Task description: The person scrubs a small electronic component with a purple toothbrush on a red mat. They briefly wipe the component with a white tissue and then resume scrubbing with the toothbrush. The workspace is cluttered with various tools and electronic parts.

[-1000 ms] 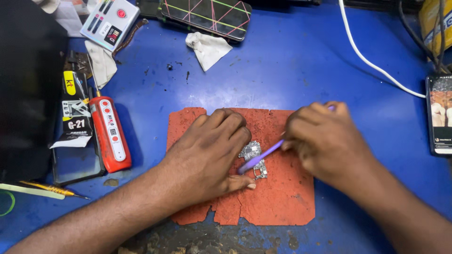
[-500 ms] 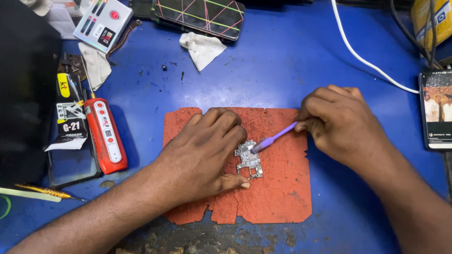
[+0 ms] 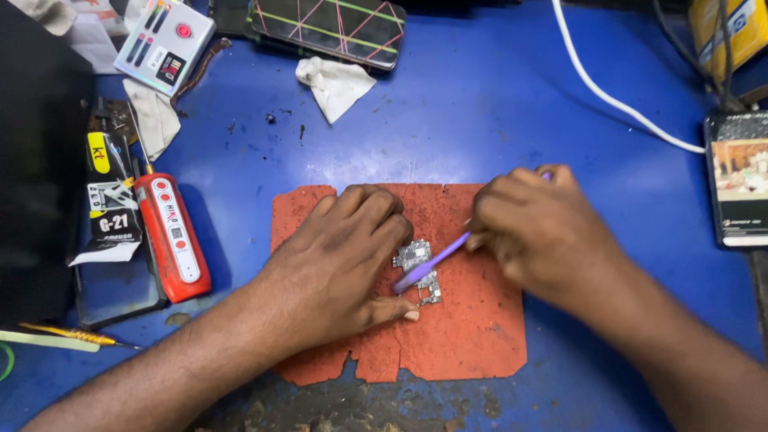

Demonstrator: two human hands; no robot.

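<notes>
Purple plastic brush (image 3: 428,264) pinched in right hand (image 3: 536,232); small silver circuit board (image 3: 416,268) pinned by left hand (image 3: 340,268); hard scrubbing might dislodge parts.

Red electric screwdriver (image 3: 171,238) left on blue mat (image 3: 496,104); crumpled white cloth (image 3: 334,83) top ctr; white cable (image 3: 616,100) top rt; lit phone (image 3: 740,178) rt edge.

- Mat (image 3: 472,336): lies on the tabletop (image 3: 496,96).
- Circuit board (image 3: 414,254): on the mat, between both hands.
- Screwdriver (image 3: 170,236): left of the mat.
- Cloth (image 3: 332,84): behind the mat.
- Phone (image 3: 738,180): right of the mat.
</notes>
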